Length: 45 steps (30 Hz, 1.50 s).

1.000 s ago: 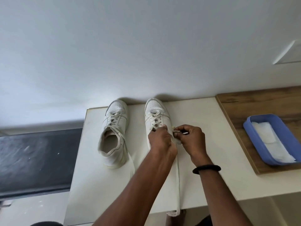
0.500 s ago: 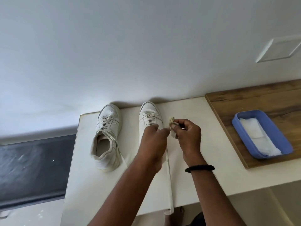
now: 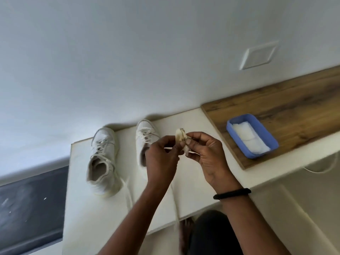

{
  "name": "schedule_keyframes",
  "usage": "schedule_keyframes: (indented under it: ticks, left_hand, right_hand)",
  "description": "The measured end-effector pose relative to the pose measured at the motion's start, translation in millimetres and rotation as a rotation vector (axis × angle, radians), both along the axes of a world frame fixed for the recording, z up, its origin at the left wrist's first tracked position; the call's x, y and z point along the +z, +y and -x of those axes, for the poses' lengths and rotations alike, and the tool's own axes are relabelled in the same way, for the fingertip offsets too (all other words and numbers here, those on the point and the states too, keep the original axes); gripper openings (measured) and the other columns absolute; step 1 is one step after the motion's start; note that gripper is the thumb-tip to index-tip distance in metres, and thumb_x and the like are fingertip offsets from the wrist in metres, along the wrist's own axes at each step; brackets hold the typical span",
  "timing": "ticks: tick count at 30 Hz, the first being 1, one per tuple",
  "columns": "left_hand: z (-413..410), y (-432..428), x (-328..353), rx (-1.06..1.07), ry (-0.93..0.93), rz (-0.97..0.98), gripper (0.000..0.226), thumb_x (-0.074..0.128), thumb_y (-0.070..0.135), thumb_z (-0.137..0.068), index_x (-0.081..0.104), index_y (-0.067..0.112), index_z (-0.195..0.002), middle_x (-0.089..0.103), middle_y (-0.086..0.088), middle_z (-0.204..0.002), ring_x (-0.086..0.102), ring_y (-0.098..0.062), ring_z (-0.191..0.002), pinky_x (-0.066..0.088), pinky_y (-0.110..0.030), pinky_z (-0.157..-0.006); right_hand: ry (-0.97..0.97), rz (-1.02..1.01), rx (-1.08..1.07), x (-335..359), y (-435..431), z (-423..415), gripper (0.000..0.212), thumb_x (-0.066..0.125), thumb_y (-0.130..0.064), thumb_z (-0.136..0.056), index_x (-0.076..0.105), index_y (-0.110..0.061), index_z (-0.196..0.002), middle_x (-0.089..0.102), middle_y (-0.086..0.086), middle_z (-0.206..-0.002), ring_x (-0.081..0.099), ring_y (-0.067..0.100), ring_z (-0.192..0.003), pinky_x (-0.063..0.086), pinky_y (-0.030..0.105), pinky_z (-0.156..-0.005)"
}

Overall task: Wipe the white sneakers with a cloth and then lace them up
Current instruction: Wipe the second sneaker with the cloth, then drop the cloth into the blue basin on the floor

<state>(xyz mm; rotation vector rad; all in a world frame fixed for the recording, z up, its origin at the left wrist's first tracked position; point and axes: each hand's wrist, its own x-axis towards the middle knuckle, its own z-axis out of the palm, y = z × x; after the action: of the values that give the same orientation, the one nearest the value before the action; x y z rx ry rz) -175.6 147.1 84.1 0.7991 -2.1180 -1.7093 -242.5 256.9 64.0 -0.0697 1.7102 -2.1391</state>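
Note:
Two white sneakers stand toes-to-wall on the white table [image 3: 82, 208]. The left sneaker [image 3: 103, 159] is fully visible, its lace trailing toward me. The right sneaker [image 3: 145, 135] is partly hidden behind my left hand [image 3: 161, 161]. Both hands are raised above the table, right of that shoe. My right hand [image 3: 206, 155] pinches a small crumpled, dirty cream cloth [image 3: 181, 138], and my left fingertips touch its lower part. A long white lace [image 3: 174, 205] runs from under my hands to the table's front edge.
A blue tray [image 3: 272, 140] holding folded white cloths sits on a wooden board [image 3: 285, 107] at the right. A white wall rises just behind the shoes. A dark surface [image 3: 31, 205] lies left of the table. My bare foot [image 3: 185, 234] shows below the front edge.
My hands have lifted away from the right sneaker's laces and now hold the small cloth up between them. The camera has tilted up and turned.

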Motion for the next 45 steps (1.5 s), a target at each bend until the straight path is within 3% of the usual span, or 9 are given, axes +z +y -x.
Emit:
schedule_keyframes:
  ticks: [8, 16, 19, 24, 28, 32, 37, 41, 45]
  left_hand:
    - [-8, 165, 23, -0.454, 0.105, -0.098, 0.027, 0.070, 0.014, -0.094, 0.074, 0.032, -0.113, 0.078, 0.004, -0.080, 0.075, -0.015, -0.074, 0.061, -0.038, -0.070]
    - [-47, 339, -1, -0.927, -0.021, -0.269, 0.029, 0.068, 0.002, -0.091, 0.078, 0.029, -0.089, 0.078, 0.010, -0.080, 0.069, -0.006, -0.070, 0.054, -0.023, -0.061]
    - [-72, 379, -31, -1.020, -0.115, -0.251, 0.027, 0.071, 0.009, -0.087, 0.080, 0.034, -0.079, 0.078, 0.010, -0.079, 0.069, -0.009, -0.072, 0.055, -0.030, -0.070]
    - [-92, 411, -92, -1.100, -0.427, -0.230, 0.019, 0.069, 0.017, -0.081, 0.080, 0.031, -0.086, 0.080, -0.001, -0.084, 0.077, -0.023, -0.085, 0.059, -0.049, -0.091]
    - [-94, 424, -127, -1.126, -0.519, -0.085, 0.017, 0.069, 0.026, -0.076, 0.079, 0.041, -0.072, 0.079, 0.003, -0.077, 0.077, -0.023, -0.083, 0.060, -0.045, -0.089]
    - [-100, 436, -144, -1.216, -0.454, 0.236, 0.019, 0.063, 0.013, -0.087, 0.079, 0.023, -0.087, 0.078, 0.006, -0.083, 0.072, -0.018, -0.081, 0.049, -0.012, -0.073]
    - [-113, 452, -153, -1.240, -0.408, 0.440, 0.019, 0.053, 0.009, -0.095, 0.071, 0.013, -0.088, 0.063, 0.004, -0.072, 0.057, -0.015, -0.066, 0.035, -0.022, -0.052]
    - [-112, 455, -154, -1.391, -0.329, 0.557, 0.024, 0.049, 0.012, -0.101, 0.065, 0.012, -0.118, 0.071, -0.002, -0.105, 0.066, -0.021, -0.097, 0.041, -0.021, -0.074]
    - [-107, 446, -169, -1.412, -0.370, 0.567, 0.028, 0.046, 0.017, -0.103, 0.063, 0.021, -0.125, 0.069, 0.006, -0.102, 0.064, -0.017, -0.095, 0.037, -0.007, -0.067]
  right_hand:
    - [0.136, -0.175, -0.304, 44, 195, -54, 0.026, 0.066, 0.004, -0.089, 0.076, -0.020, -0.094, 0.077, 0.003, -0.087, 0.070, 0.015, -0.076, 0.054, 0.025, -0.062]
    - [0.019, -0.311, -0.591, 42, 376, -163, 0.015, 0.064, 0.007, -0.088, 0.074, -0.004, -0.090, 0.076, 0.008, -0.088, 0.071, 0.018, -0.080, 0.057, 0.028, -0.069]
    - [-0.103, -0.313, -0.643, 19, 412, -200, 0.012, 0.067, 0.003, -0.089, 0.076, -0.004, -0.090, 0.076, 0.009, -0.085, 0.071, 0.019, -0.079, 0.058, 0.031, -0.074]
    - [-0.223, -0.675, -0.751, -51, 440, -235, 0.016, 0.082, -0.010, -0.078, 0.075, -0.024, -0.073, 0.077, 0.004, -0.080, 0.074, 0.022, -0.073, 0.061, 0.041, -0.079]
    - [-0.202, -0.896, -0.760, -99, 439, -244, 0.027, 0.070, 0.002, -0.080, 0.072, -0.025, -0.073, 0.073, -0.012, -0.081, 0.067, -0.001, -0.072, 0.049, 0.015, -0.071]
    - [-0.189, -1.033, -0.738, -131, 438, -245, 0.026, 0.064, 0.004, -0.078, 0.074, -0.020, -0.077, 0.070, -0.006, -0.086, 0.064, 0.006, -0.076, 0.048, 0.020, -0.072]
    - [-0.201, -1.094, -0.701, -144, 438, -241, 0.023, 0.061, 0.005, -0.078, 0.075, -0.013, -0.081, 0.072, 0.001, -0.088, 0.066, 0.017, -0.082, 0.047, 0.027, -0.074]
    - [-0.242, -1.062, -0.705, -147, 443, -240, 0.023, 0.061, 0.010, -0.079, 0.075, -0.006, -0.088, 0.075, 0.004, -0.093, 0.063, 0.012, -0.084, 0.038, 0.005, -0.070]
    - [-0.306, -1.053, -0.709, -157, 449, -244, 0.022, 0.064, 0.004, -0.082, 0.076, -0.010, -0.093, 0.077, 0.000, -0.101, 0.070, 0.015, -0.093, 0.039, 0.003, -0.073]
